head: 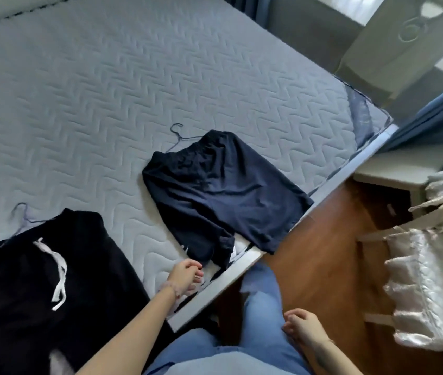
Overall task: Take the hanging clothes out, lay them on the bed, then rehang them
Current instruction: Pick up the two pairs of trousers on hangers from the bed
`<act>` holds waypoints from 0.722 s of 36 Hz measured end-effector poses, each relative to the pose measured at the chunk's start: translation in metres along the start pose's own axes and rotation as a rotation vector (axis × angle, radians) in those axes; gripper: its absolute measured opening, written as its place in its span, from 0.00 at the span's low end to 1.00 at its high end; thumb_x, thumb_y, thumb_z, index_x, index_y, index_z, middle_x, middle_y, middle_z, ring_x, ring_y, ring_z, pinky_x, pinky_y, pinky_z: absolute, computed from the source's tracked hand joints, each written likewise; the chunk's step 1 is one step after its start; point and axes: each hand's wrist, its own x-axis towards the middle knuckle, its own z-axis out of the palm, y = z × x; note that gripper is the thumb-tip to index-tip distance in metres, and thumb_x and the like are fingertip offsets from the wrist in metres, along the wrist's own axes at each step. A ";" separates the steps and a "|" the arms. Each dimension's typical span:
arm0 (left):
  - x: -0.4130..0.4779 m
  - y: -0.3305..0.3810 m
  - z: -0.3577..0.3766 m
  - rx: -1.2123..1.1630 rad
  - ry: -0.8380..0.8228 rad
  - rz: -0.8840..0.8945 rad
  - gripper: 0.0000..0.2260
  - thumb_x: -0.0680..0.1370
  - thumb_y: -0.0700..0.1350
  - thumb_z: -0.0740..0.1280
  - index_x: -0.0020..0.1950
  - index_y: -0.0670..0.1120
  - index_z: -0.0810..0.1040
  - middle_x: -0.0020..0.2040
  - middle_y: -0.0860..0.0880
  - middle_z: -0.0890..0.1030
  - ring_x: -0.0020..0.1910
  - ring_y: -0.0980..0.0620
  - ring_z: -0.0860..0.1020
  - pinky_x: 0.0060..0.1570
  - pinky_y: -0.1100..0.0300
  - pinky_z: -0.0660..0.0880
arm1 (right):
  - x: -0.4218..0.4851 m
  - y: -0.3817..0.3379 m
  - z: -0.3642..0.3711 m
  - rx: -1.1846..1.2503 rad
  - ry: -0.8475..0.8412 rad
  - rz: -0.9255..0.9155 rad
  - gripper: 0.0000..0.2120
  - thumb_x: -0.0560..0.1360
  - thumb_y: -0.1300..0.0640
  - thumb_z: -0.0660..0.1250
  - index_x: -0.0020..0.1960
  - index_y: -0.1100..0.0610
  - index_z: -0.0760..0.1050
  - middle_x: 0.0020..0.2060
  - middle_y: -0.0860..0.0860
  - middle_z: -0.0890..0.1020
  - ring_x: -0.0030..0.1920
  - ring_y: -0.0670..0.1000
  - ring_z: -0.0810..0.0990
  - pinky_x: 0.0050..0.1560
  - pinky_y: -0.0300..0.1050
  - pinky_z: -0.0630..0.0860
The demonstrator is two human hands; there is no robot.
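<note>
Navy shorts (220,190) lie flat on the grey quilted bed (101,98), still on a thin wire hanger (178,132) whose hook pokes out above the waistband; one leg overhangs the bed's edge. Black shorts with a white drawstring (47,280) lie at the lower left, also on a wire hanger (21,215). My left hand (186,276) hovers just below the navy shorts' hem, fingers loosely curled, holding nothing. My right hand (303,328) hangs beside my leg over the floor, fingers loose and empty.
The bed's white frame edge (242,263) runs diagonally past my jeans. A wooden floor (328,253) lies to the right, with a white nightstand (404,169) and a white satin garment (431,288) at the far right. A cabinet door (393,50) stands beyond the bed.
</note>
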 end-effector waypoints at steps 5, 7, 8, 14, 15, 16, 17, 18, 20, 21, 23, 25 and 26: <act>0.010 -0.009 0.017 -0.149 0.164 -0.150 0.11 0.79 0.33 0.54 0.44 0.42 0.74 0.34 0.46 0.76 0.30 0.51 0.71 0.29 0.64 0.64 | 0.056 -0.079 -0.034 -0.287 -0.094 -0.048 0.11 0.74 0.69 0.57 0.39 0.60 0.76 0.24 0.54 0.79 0.21 0.47 0.75 0.22 0.33 0.67; 0.006 -0.016 0.027 -0.234 0.219 -0.233 0.11 0.79 0.34 0.55 0.41 0.42 0.73 0.32 0.46 0.73 0.28 0.52 0.69 0.26 0.65 0.62 | 0.076 -0.116 -0.042 -0.378 -0.146 -0.099 0.11 0.74 0.68 0.58 0.38 0.59 0.76 0.25 0.53 0.79 0.25 0.50 0.75 0.22 0.34 0.67; 0.003 -0.018 0.032 -0.281 0.233 -0.273 0.12 0.79 0.34 0.55 0.38 0.43 0.72 0.31 0.46 0.71 0.27 0.52 0.67 0.24 0.65 0.61 | 0.084 -0.135 -0.045 -0.433 -0.167 -0.137 0.12 0.74 0.68 0.58 0.37 0.58 0.76 0.24 0.52 0.78 0.26 0.51 0.74 0.23 0.34 0.66; -0.005 -0.020 0.060 -0.393 0.338 -0.393 0.09 0.80 0.37 0.57 0.42 0.44 0.73 0.32 0.47 0.75 0.27 0.52 0.69 0.27 0.66 0.64 | 0.133 -0.242 -0.037 -0.608 -0.254 -0.268 0.12 0.73 0.68 0.58 0.39 0.58 0.78 0.25 0.52 0.79 0.27 0.49 0.74 0.29 0.37 0.68; -0.003 -0.017 0.061 -0.404 0.359 -0.392 0.09 0.80 0.38 0.57 0.43 0.44 0.74 0.33 0.47 0.76 0.28 0.51 0.71 0.30 0.64 0.65 | 0.139 -0.257 -0.030 -0.615 -0.265 -0.271 0.11 0.73 0.67 0.58 0.41 0.59 0.78 0.27 0.52 0.81 0.28 0.50 0.75 0.30 0.38 0.70; 0.000 -0.014 0.061 -0.422 0.373 -0.396 0.09 0.80 0.38 0.57 0.43 0.44 0.75 0.34 0.47 0.77 0.29 0.51 0.72 0.31 0.63 0.65 | 0.144 -0.271 -0.023 -0.624 -0.282 -0.280 0.11 0.73 0.66 0.58 0.42 0.59 0.78 0.28 0.52 0.81 0.30 0.51 0.76 0.32 0.38 0.70; 0.005 -0.010 0.059 -0.439 0.378 -0.400 0.09 0.80 0.38 0.57 0.43 0.44 0.75 0.34 0.47 0.77 0.29 0.51 0.73 0.31 0.63 0.65 | 0.151 -0.285 -0.014 -0.632 -0.302 -0.287 0.11 0.73 0.66 0.58 0.43 0.59 0.78 0.29 0.53 0.82 0.31 0.51 0.77 0.32 0.38 0.71; 0.012 -0.007 0.057 -0.465 0.387 -0.400 0.10 0.80 0.38 0.57 0.44 0.43 0.76 0.34 0.46 0.77 0.30 0.51 0.73 0.31 0.63 0.65 | 0.157 -0.298 -0.004 -0.635 -0.324 -0.296 0.11 0.74 0.66 0.58 0.43 0.59 0.78 0.29 0.52 0.82 0.31 0.51 0.76 0.32 0.38 0.70; 0.026 -0.002 0.050 -0.513 0.393 -0.394 0.09 0.80 0.36 0.57 0.45 0.42 0.77 0.35 0.45 0.78 0.30 0.51 0.73 0.30 0.63 0.65 | 0.169 -0.321 0.017 -0.650 -0.357 -0.315 0.10 0.74 0.65 0.58 0.43 0.58 0.78 0.27 0.50 0.81 0.30 0.50 0.76 0.32 0.39 0.70; 0.034 0.000 0.046 -0.531 0.404 -0.385 0.09 0.80 0.36 0.57 0.45 0.41 0.77 0.35 0.44 0.78 0.30 0.50 0.74 0.29 0.63 0.66 | 0.176 -0.330 0.028 -0.658 -0.373 -0.323 0.09 0.75 0.64 0.59 0.44 0.58 0.78 0.27 0.49 0.81 0.30 0.50 0.76 0.33 0.40 0.70; 0.051 0.006 0.035 -0.553 0.429 -0.355 0.10 0.80 0.35 0.58 0.44 0.42 0.76 0.36 0.44 0.78 0.31 0.50 0.74 0.27 0.64 0.68 | 0.186 -0.348 0.051 -0.667 -0.408 -0.343 0.08 0.76 0.63 0.60 0.46 0.58 0.78 0.30 0.50 0.82 0.33 0.50 0.77 0.37 0.42 0.72; 0.071 0.012 0.020 -0.565 0.447 -0.317 0.09 0.80 0.35 0.59 0.44 0.42 0.77 0.37 0.44 0.79 0.33 0.49 0.75 0.28 0.63 0.70 | 0.197 -0.366 0.075 -0.680 -0.430 -0.363 0.08 0.76 0.61 0.60 0.47 0.57 0.77 0.35 0.52 0.82 0.36 0.50 0.78 0.41 0.42 0.74; 0.083 0.015 0.011 -0.566 0.454 -0.302 0.09 0.79 0.35 0.59 0.45 0.42 0.77 0.37 0.44 0.80 0.33 0.49 0.76 0.30 0.62 0.70 | 0.203 -0.375 0.087 -0.681 -0.433 -0.376 0.08 0.76 0.61 0.60 0.48 0.56 0.78 0.36 0.52 0.82 0.38 0.50 0.78 0.42 0.43 0.75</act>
